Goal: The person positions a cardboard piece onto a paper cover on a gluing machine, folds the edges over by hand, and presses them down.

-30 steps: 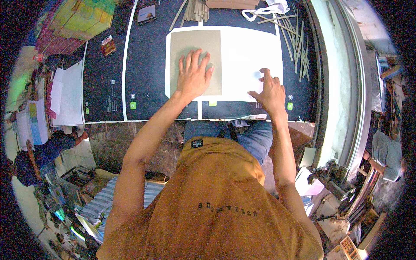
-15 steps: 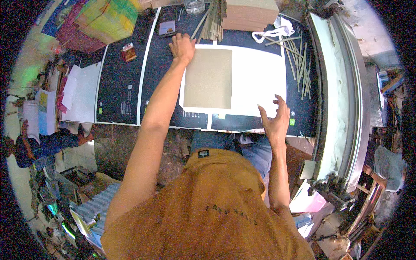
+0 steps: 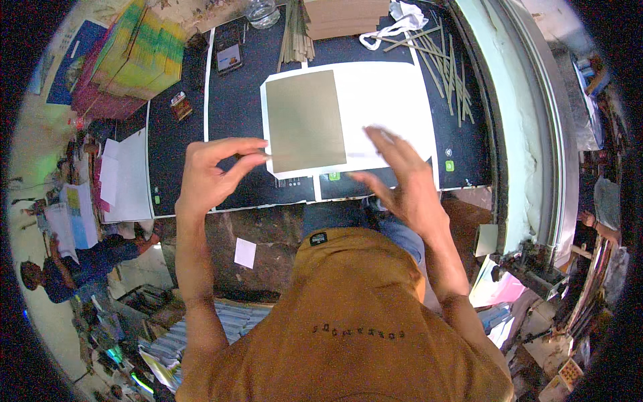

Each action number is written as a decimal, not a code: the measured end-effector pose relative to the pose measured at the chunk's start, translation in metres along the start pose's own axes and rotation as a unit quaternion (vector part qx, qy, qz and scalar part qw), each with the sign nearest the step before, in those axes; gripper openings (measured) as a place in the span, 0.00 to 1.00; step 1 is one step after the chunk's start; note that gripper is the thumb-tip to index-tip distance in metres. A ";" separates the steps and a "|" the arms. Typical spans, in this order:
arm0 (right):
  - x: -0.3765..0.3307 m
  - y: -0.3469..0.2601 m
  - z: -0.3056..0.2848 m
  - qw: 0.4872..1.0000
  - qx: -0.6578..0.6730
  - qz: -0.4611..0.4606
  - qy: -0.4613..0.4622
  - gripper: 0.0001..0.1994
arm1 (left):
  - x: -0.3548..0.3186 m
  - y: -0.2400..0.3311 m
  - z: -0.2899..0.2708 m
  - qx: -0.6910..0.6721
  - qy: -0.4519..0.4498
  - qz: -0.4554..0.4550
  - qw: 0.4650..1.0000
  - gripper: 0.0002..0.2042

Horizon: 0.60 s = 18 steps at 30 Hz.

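Note:
A large white sheet (image 3: 385, 100) with trimmed left corners lies on the dark table top. Flat on its left half sits a grey-brown board (image 3: 305, 120), leaving a narrow white margin at the left. My left hand (image 3: 213, 171) is at the sheet's left edge, thumb and forefinger apart, their tips at the margin; whether they touch it I cannot tell. Over the sheet's near right part hovers my right hand (image 3: 405, 181), fingers spread and slightly blurred, with nothing in it.
Grey board strips (image 3: 296, 37) lie beside a board stack (image 3: 345, 19) at the back. Loose strips (image 3: 455, 84) and a white cloth-like strap (image 3: 402, 23) are at the right, beside a long metal machine (image 3: 516, 127). A phone (image 3: 228, 58) and yellow-green stacks (image 3: 137, 57) stand left.
My left hand has come back from the sheet's far left corner to its left edge. My right hand has moved inward over the sheet. The whole view has shifted slightly.

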State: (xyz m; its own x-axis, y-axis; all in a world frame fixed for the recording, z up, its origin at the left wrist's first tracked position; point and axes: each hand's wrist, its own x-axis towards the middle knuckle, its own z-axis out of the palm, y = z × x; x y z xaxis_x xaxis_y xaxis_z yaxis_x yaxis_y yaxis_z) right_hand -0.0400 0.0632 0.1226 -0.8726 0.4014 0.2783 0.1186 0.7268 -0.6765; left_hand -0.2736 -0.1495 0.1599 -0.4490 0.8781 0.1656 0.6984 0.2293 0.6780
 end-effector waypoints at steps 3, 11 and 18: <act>-0.018 0.027 0.013 0.984 0.121 -0.007 -0.134 0.14 | 0.014 -0.019 0.017 -0.263 -0.021 -0.061 0.963 0.16; -0.018 0.066 0.062 0.925 0.224 0.288 -0.109 0.15 | 0.121 -0.107 0.165 -0.284 0.202 -0.172 0.921 0.23; 0.012 0.106 0.118 0.915 0.245 0.307 -0.091 0.15 | 0.081 -0.116 0.221 0.122 0.058 0.094 0.986 0.32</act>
State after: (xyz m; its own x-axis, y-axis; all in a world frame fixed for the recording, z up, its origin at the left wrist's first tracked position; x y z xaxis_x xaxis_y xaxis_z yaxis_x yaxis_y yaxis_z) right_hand -0.0940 0.0788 -0.0264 -0.7825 0.5190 -0.3441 0.4244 0.0401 -0.9046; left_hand -0.2680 -0.0117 -0.0640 -0.3496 0.8637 0.3630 0.8827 0.1739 0.4366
